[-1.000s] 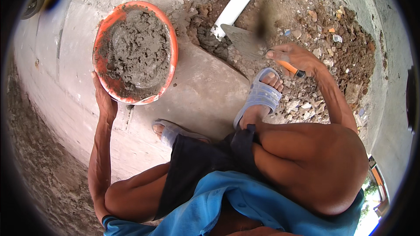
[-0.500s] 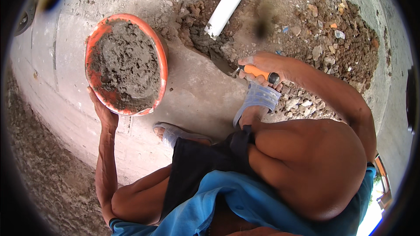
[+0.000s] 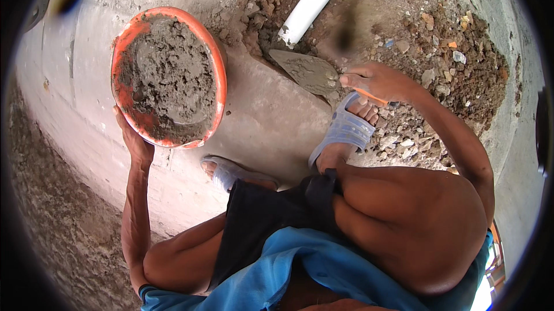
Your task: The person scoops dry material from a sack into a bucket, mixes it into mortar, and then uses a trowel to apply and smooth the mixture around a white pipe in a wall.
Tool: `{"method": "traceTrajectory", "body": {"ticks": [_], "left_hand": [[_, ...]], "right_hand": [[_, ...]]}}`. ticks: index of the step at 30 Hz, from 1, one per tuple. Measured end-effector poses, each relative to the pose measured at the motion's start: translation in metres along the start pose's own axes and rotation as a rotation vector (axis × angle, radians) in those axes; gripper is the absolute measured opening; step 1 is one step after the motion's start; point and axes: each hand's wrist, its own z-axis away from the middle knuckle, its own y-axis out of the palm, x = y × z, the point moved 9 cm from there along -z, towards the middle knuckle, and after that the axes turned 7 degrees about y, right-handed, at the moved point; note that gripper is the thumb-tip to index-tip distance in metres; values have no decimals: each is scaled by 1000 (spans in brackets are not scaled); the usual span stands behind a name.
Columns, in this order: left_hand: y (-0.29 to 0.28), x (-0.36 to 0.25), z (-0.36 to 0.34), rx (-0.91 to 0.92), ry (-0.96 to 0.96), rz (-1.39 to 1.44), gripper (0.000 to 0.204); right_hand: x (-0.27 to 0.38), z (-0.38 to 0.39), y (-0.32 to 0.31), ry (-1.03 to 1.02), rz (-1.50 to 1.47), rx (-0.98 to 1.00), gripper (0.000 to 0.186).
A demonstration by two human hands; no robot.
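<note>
My left hand [image 3: 135, 138] grips the near rim of an orange bucket [image 3: 221, 80], its thumb outside and the other fingers partly hidden. Wet grey mortar [image 3: 173, 68] fills much of the bucket. My right hand [image 3: 381, 82] is closed round the orange handle of a pointed trowel [image 3: 309, 73]. The trowel's blade lies nearly flat, smeared with mortar, its tip pointing left. Just beyond the blade, the open end of a white pipe [image 3: 306, 14] rests in a dug-out patch of soil.
Loose soil and rubble [image 3: 456, 63] spread at the right, with stone chips beside my sandalled right foot [image 3: 346, 129]. A broken concrete edge [image 3: 294, 83] runs under the trowel. My left sandal [image 3: 231, 173] stands on the concrete slab [image 3: 271, 132]. A wall [image 3: 522, 80] borders the far right.
My right hand has turned the trowel, so its blade now shows broad and flat near the pipe end instead of edge-on in the dirt. My left hand stays on the bucket rim.
</note>
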Motion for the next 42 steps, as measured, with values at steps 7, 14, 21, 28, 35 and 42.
{"method": "traceTrajectory", "body": {"ticks": [7,14,21,28,35,42], "left_hand": [[-3,7,-1,-53,-102,124,82],[-10,9,0,-56,-90,81,80],[-2,9,-1,-7,-87,104,86],[-4,4,0,-7,-83,78,84],[1,8,-1,-17,-87,104,86],[-9,12,-2,30,-102,81,90]], "right_hand": [[33,-16,-4,-122,590,-393,45],[8,5,-16,274,4,-54,50],[-1,-37,33,79,-16,-13,64],[15,-4,-4,84,-340,52,59],[34,-52,37,56,-378,184,53],[36,6,-20,159,99,65,52]]}}
